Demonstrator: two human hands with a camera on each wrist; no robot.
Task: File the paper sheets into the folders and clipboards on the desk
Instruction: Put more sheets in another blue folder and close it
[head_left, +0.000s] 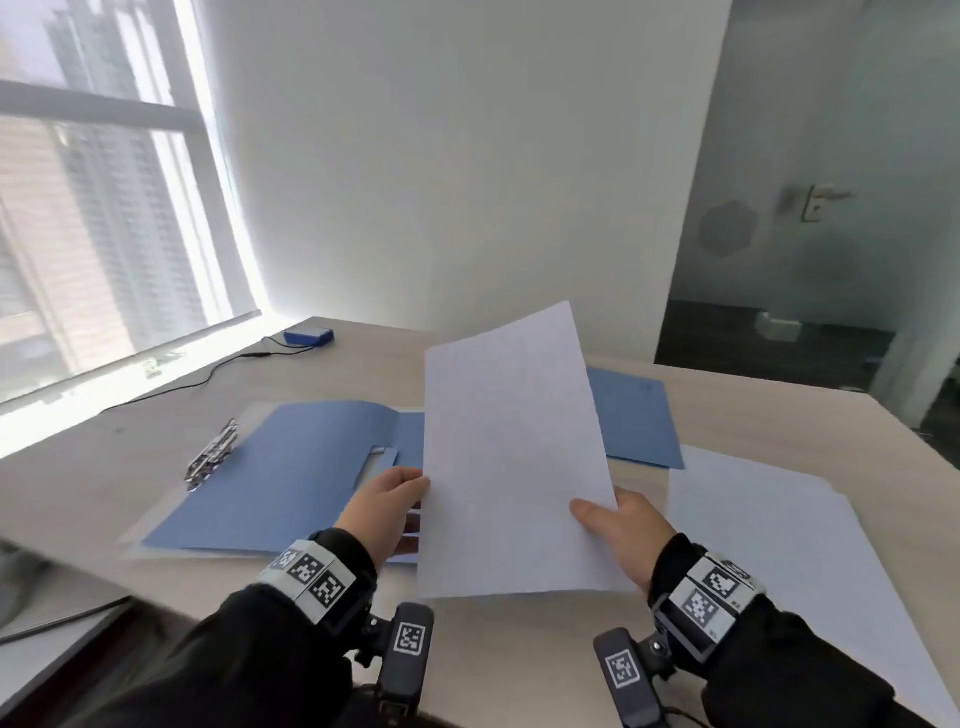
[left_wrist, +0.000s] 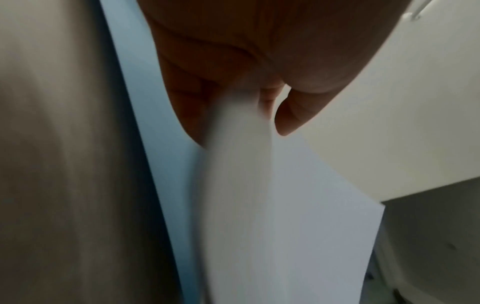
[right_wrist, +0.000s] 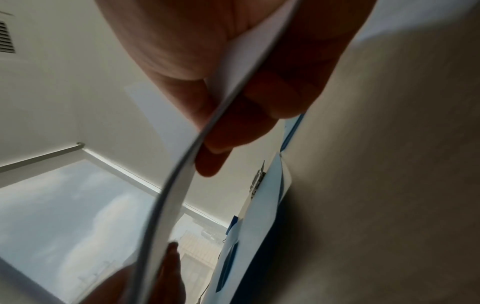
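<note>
Both hands hold a thin sheaf of white paper sheets (head_left: 511, 457) tilted up above the desk. My left hand (head_left: 387, 501) pinches its left edge, thumb on top, and my right hand (head_left: 621, 525) pinches its lower right edge. The right wrist view shows the sheets' edge (right_wrist: 187, 156) between thumb and fingers. Under the sheets lies an open blue folder (head_left: 291, 467) with an inner pocket, partly hidden. The folder rests on a clear clipboard whose metal clip (head_left: 213, 457) shows at the left. A second, closed blue folder (head_left: 636, 421) lies behind.
A pile of loose white sheets (head_left: 784, 551) lies on the desk at the right. A small blue box (head_left: 308, 336) with a black cable (head_left: 208, 376) sits near the window at the back left. The desk's front edge runs just below my wrists.
</note>
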